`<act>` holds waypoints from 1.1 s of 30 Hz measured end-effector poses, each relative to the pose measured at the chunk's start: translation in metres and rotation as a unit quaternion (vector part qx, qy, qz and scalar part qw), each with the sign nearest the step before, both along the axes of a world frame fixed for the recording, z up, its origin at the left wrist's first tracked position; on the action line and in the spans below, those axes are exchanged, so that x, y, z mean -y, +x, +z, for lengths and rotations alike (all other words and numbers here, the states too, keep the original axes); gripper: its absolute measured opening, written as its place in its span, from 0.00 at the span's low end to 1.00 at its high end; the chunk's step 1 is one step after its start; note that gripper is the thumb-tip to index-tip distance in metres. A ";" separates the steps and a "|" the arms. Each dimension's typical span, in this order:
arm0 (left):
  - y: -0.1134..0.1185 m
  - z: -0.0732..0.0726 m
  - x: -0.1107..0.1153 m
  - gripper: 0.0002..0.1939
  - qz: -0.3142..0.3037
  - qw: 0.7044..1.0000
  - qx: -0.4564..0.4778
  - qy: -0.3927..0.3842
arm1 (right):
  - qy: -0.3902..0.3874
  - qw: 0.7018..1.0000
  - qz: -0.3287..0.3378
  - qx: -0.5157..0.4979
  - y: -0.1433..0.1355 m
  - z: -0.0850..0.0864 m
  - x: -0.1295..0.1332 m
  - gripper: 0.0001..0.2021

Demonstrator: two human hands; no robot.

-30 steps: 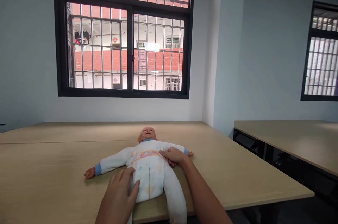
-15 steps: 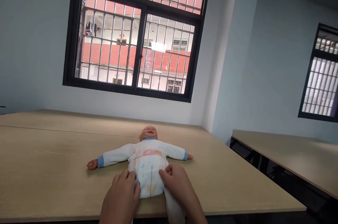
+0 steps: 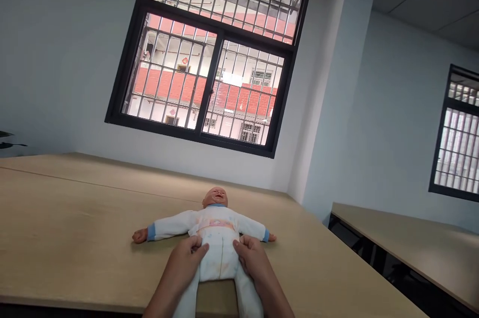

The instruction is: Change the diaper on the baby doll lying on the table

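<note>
Head cam: doll [image 3: 217, 214] lies face-up on the counter [image 3: 93, 240], arms out, diaper [image 3: 221, 258] round its hips. My L hand [image 3: 186, 258] & R hand [image 3: 256, 257] flank the doll's hips; each grip has fingers curled, thumb on the diaper's edge, can't tell if either's pinching it. Barred window [image 3: 209, 138] is beyond doll's head.

A barred window [image 3: 211, 83] shows red brickwork [image 3: 258, 99] outside.
</note>
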State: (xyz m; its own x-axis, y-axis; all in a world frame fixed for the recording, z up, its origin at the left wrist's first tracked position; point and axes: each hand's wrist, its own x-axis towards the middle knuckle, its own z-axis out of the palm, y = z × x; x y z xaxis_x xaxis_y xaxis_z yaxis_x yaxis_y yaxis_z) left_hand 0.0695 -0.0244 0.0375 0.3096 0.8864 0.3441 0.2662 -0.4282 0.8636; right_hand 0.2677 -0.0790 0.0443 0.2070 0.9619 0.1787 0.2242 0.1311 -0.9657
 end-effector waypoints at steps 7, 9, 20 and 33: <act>-0.009 0.003 0.026 0.07 0.001 0.997 -0.058 0.043 | 0.059 0.996 -0.049 0.050 -0.007 0.006 0.015 0.15; -0.012 0.001 0.033 0.10 0.000 0.994 -0.087 0.059 | 0.086 0.991 -0.059 0.088 -0.010 0.010 0.024 0.10; -0.007 0.003 0.034 0.08 0.073 0.977 -0.183 0.077 | 0.059 0.967 -0.125 0.212 -0.011 0.005 0.021 0.11; -0.018 -0.022 0.054 0.24 0.165 0.957 -0.209 0.111 | 0.115 0.853 0.019 0.508 -0.051 0.021 0.045 0.42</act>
State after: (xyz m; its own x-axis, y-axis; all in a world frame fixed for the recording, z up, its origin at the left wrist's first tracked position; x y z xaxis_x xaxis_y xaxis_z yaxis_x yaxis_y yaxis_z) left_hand 0.0518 -0.0788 0.0156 0.1769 0.8795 0.4417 0.7218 -0.4210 0.5492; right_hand 0.2171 -0.1244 0.0654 -0.1977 0.8795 0.4329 0.9220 0.3168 -0.2227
